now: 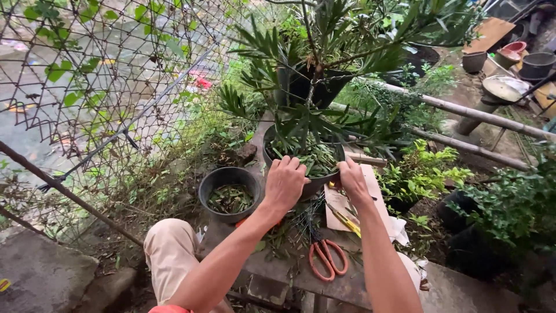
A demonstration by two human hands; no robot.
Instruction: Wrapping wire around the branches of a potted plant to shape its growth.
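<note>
A: What are the hands doing?
B: The left hand (284, 184) and right hand (353, 181) are gripping the rim of the black plant pot (315, 184), fingers curled over it, on the bench (272, 272) beside the orange scissors (327, 258)

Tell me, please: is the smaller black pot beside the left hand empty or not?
Not empty. The smaller black pot stands upright and cut green leaves cover its bottom, well below the rim.
</note>
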